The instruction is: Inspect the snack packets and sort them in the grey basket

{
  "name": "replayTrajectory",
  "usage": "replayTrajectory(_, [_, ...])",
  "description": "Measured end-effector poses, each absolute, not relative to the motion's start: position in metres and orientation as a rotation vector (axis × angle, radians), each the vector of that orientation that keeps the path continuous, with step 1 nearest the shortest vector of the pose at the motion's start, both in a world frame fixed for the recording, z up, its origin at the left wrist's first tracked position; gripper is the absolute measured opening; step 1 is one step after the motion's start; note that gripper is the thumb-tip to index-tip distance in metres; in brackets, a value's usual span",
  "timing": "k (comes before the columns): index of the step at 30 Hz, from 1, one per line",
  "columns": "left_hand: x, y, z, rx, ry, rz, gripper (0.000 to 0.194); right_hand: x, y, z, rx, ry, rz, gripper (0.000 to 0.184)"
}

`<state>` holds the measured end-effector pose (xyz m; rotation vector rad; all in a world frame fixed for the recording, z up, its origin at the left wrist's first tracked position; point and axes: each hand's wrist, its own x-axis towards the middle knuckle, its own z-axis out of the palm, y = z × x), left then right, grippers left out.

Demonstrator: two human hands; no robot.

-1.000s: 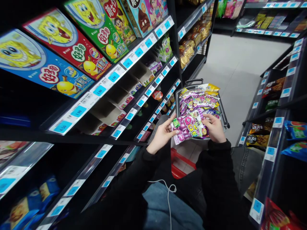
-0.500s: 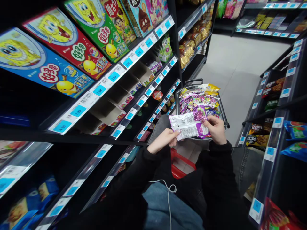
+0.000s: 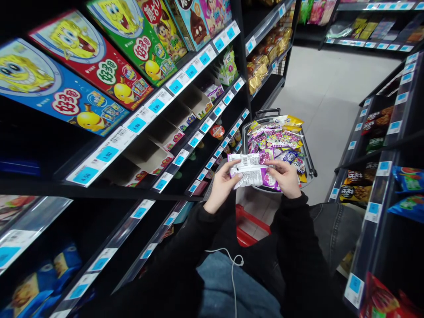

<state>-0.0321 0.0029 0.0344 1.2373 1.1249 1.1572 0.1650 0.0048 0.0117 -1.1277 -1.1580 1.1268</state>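
Observation:
Between my two hands is a white and purple candy packet [image 3: 251,170] with grapes printed on it, its back with the long seam turned up. My left hand [image 3: 225,181] pinches its left end, thumb on top. At the other end my right hand [image 3: 286,176] grips the purple part, thumb across the top. Just beyond the packet stands a basket [image 3: 310,161] with a dark rim, heaped with purple, yellow and blue candy packets [image 3: 278,137]. The fingers under the packet are mostly hidden.
On the left, a shelf [image 3: 109,152] carries cartoon snack boxes [image 3: 79,57], with open cartons [image 3: 159,152] below. A low shelf [image 3: 374,207] with bagged snacks runs along the right. Red bars [image 3: 251,225] show beneath me; a white cord [image 3: 232,265] hangs over my lap.
The packet and both hands have shifted a little left and slightly up. My left fingers now wrap farther over the packet's end, and my right hand reaches farther across it.

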Motion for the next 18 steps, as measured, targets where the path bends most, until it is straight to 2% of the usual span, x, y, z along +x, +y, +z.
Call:
replayTrajectory(6, [-0.037,0.004,0.031,1.299,1.254,1.104,0.024,0.168,0.004,0.009,-1.156,-1.300,1.235,0.018])
replayTrajectory(18, [-0.042,0.009,0.038,1.456,1.294,1.124,0.005,0.166,0.004,-0.002,-0.990,-1.265,1.368,0.009])
